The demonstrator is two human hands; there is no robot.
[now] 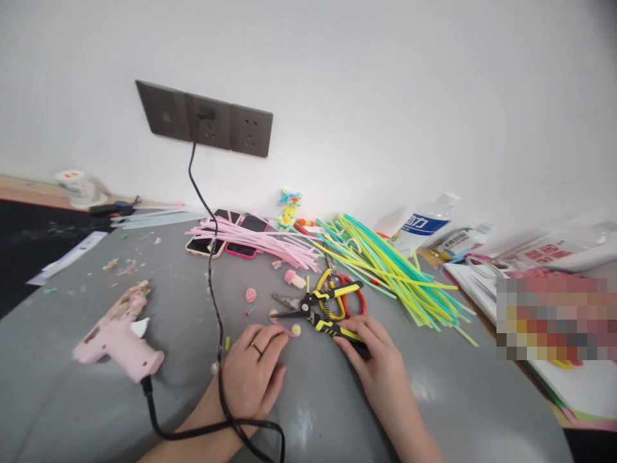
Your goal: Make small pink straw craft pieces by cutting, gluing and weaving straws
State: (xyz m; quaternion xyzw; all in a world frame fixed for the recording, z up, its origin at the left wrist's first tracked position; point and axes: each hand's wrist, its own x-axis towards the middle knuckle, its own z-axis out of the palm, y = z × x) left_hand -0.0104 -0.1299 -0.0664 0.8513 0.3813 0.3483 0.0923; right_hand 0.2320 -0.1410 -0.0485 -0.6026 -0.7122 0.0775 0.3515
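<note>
My right hand (378, 360) is closed on one handle of black-and-yellow pliers (305, 307), whose jaws are spread and point left, lying close to the table. My left hand (255, 370), a dark ring on one finger, rests on the table with its fingers curled at a small pink strip (284, 328). A pale yellow ball (295, 330) sits at the strip's right end. The fingertips are partly hidden. Just beyond the hands are a pink round piece (250, 295) and a pink-and-cream piece (294, 278). Scissors with red-and-yellow handles (354, 297) lie partly under the pliers.
A pink glue gun (118, 337) lies left; its black cord (219, 321) crosses my left forearm and runs to a wall socket (207, 122). Pink stems (260, 241) lie over several phones (241, 249). Green and yellow stems (395, 270) and a bottle (427, 222) are at right.
</note>
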